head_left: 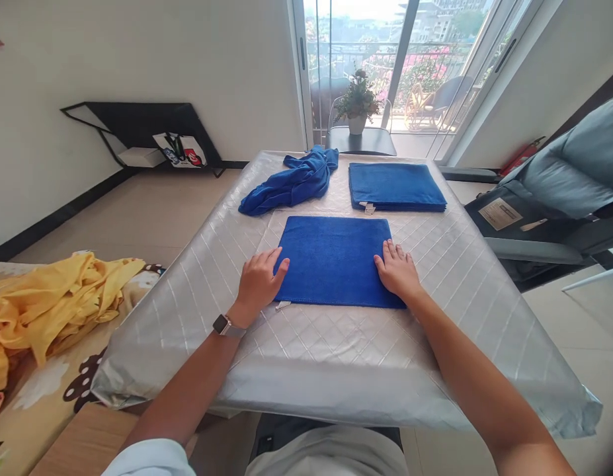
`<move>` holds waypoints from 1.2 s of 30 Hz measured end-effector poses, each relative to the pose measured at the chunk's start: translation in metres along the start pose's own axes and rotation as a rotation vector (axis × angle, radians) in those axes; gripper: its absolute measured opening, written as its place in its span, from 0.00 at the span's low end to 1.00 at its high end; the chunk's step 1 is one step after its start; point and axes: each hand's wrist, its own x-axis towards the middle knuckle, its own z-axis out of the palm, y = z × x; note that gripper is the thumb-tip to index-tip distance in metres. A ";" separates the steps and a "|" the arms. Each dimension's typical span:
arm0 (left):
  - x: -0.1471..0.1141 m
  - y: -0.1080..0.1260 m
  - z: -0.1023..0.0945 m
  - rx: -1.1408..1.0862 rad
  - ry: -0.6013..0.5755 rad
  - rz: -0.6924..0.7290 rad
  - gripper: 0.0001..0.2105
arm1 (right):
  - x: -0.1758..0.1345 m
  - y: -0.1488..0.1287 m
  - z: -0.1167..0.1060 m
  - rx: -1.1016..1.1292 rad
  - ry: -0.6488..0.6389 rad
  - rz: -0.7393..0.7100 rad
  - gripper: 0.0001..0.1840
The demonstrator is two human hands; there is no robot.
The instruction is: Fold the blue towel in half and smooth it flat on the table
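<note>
The left hand (259, 281) and right hand (398, 268) rest loosely, gripping nothing, at opposite edges of the blue cloth (333, 264) on the table (346, 340), seemingly to keep it flat and square.

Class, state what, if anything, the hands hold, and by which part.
Nothing appears held: the left hand and right hand rest open at side edges of the nearest blue cloth.
</note>
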 end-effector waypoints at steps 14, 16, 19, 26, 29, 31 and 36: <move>0.054 0.168 0.042 -0.121 -0.173 0.621 0.27 | -0.002 0.009 -0.002 0.042 0.006 -0.022 0.36; 0.067 0.193 0.062 -0.099 -0.227 0.586 0.31 | -0.003 0.011 -0.002 0.023 0.002 -0.042 0.35; 0.077 0.210 0.085 -0.089 -0.303 0.498 0.35 | -0.005 0.012 -0.004 -0.006 -0.013 -0.059 0.35; 0.071 0.162 0.083 -0.033 -0.315 0.429 0.37 | -0.002 0.007 -0.004 0.055 -0.004 -0.011 0.36; 0.071 0.124 0.071 0.008 -0.333 0.356 0.40 | -0.002 0.007 -0.004 0.069 -0.002 -0.008 0.36; 0.070 0.094 0.063 0.026 -0.334 0.288 0.40 | -0.002 0.008 -0.004 0.070 -0.008 -0.007 0.36; 0.068 0.026 0.050 0.051 -0.309 0.105 0.41 | -0.002 0.008 -0.003 0.047 -0.002 0.001 0.36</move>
